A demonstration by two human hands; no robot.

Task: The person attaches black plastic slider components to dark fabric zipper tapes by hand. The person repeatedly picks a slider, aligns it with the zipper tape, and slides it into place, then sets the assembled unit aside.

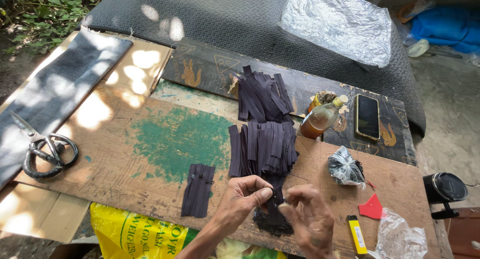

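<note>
My left hand [243, 196] and my right hand [309, 219] meet at the near edge of a worn wooden board [125, 154], both pinching one dark zipper strip [274, 199] between the fingertips. Below them lies a small dark heap of zipper bits [272, 224]. Just beyond my hands lies a pile of several dark zipper strips [264, 148], with a second pile [260, 95] farther back. A few finished-looking strips with a slider [198, 189] lie to the left of my left hand.
Large black-handled scissors [44, 150] lie at the left. A bottle of amber liquid [321, 119] and a phone [367, 116] sit at the back right. A small plastic bag [345, 168], a red scrap [371, 208] and a yellow lighter [357, 234] are at the right.
</note>
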